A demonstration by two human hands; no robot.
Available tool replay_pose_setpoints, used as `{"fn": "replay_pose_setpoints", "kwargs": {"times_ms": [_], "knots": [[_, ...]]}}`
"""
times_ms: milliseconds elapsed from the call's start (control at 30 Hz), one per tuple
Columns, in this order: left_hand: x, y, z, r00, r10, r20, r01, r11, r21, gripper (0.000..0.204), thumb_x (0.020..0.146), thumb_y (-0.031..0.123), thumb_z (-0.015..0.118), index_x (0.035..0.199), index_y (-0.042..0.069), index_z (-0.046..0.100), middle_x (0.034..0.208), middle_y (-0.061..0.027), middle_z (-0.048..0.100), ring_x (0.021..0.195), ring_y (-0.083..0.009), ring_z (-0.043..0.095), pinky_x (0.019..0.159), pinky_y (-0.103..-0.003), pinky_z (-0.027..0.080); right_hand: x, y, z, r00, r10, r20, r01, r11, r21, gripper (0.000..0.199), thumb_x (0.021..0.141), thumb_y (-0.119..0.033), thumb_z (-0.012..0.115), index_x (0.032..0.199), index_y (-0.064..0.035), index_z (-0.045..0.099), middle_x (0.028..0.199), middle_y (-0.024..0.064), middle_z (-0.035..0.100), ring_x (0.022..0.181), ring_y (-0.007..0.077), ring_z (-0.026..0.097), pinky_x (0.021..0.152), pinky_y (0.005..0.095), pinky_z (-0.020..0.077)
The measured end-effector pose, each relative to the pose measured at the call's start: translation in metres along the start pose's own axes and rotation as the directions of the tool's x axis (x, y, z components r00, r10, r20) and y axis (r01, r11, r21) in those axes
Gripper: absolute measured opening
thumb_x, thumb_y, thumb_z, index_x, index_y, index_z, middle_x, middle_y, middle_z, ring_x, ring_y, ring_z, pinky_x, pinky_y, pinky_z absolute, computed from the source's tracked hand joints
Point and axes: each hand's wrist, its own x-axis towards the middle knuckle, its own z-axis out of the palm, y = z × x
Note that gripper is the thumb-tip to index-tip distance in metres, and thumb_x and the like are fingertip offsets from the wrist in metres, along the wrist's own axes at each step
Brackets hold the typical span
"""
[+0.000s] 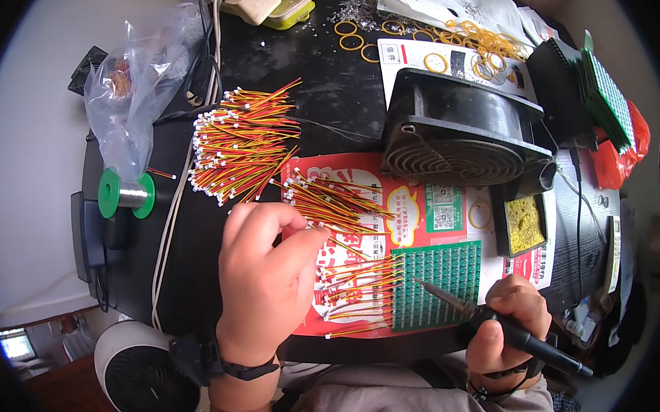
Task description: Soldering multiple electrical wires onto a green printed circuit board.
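My left hand [265, 263] is closed in a pinch at the white plug end of a red-and-yellow wire lead [350, 248], beside a loose pile of such leads [333, 202] on the red printed sheet [306, 317]. In my right hand [512, 319] is a soldering iron [457, 304], gripped by its dark handle. Its tip points up and left over a green circuit board [444, 286]. Along the board's left edge sits a row of leads [358, 287], their white plugs facing left. Whether the iron's tip touches the board I cannot tell.
A larger bundle of leads [243, 147] lies behind my left hand. At left stands a green solder spool [127, 194] beside a clear plastic bag [130, 90]. A black fan [461, 130] and a yellow sponge tray [525, 224] stand right. Rubber bands [479, 42] lie behind; boards [607, 98] stand far right.
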Motion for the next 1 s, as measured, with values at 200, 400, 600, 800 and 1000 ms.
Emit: {"fn": "replay_pose_setpoints", "kwargs": {"times_ms": [200,400,600,800,1000], "knots": [[0.001,-0.007,0.005,0.998,0.04,0.048,-0.04,0.999,-0.007,0.018,0.066,-0.005,0.074,0.081,0.005,0.071,0.084,-0.0064,0.058,0.08,-0.0235,0.053,0.066,-0.034,0.045,0.001,0.0,0.001,1.0,-0.008,-0.015,0.008,1.0,0.006,0.027,0.08,-0.016,0.071,0.087,0.0012,0.052,0.057,0.0066,0.051,0.045,0.0173,0.049,0.044,0.0294,0.0385],[0.004,-0.003,0.003,0.994,0.031,0.108,-0.033,0.999,0.025,0.014,0.069,-0.005,0.069,0.081,0.003,0.066,0.089,-0.0083,0.057,0.085,-0.0265,0.053,0.07,-0.036,0.045,0.002,0.0,0.0,1.0,-0.017,0.014,0.017,1.0,-0.021,0.027,0.08,-0.016,0.071,0.088,0.0009,0.052,0.057,0.0063,0.051,0.045,0.0174,0.049,0.044,0.0294,0.0392],[0.001,-0.005,-0.003,0.999,0.034,0.008,-0.033,0.987,-0.16,0.01,0.079,-0.005,0.062,0.086,0.0,0.057,0.091,-0.0109,0.059,0.082,-0.0258,0.059,0.075,-0.036,0.047,0.0,0.001,-0.002,0.999,-0.024,0.022,0.025,0.999,-0.026,0.027,0.08,-0.016,0.071,0.089,0.0009,0.052,0.057,0.0065,0.051,0.045,0.0177,0.049,0.044,0.0296,0.0394],[-0.01,0.012,-0.008,0.895,-0.406,0.182,0.359,0.419,-0.834,0.004,0.093,-0.002,0.052,0.096,0.001,0.051,0.086,-0.0145,0.065,0.075,-0.0139,0.062,0.069,-0.024,0.049,0.001,0.001,-0.003,0.999,-0.019,0.04,0.021,0.999,-0.038,0.027,0.08,-0.016,0.071,0.09,0.0009,0.052,0.056,0.0065,0.051,0.045,0.0181,0.05,0.044,0.0299,0.0395],[-0.015,-0.003,-0.014,0.837,-0.336,0.432,0.468,0.03,-0.883,0.01,0.089,-0.009,0.058,0.097,-0.004,0.056,0.091,-0.0198,0.069,0.078,-0.0165,0.068,0.068,-0.026,0.056,0.001,-0.001,-0.004,0.998,-0.008,0.057,0.01,0.999,-0.045,0.027,0.08,-0.016,0.071,0.09,0.001,0.052,0.057,0.0069,0.05,0.045,0.0183,0.05,0.044,0.0301,0.0397]]}}
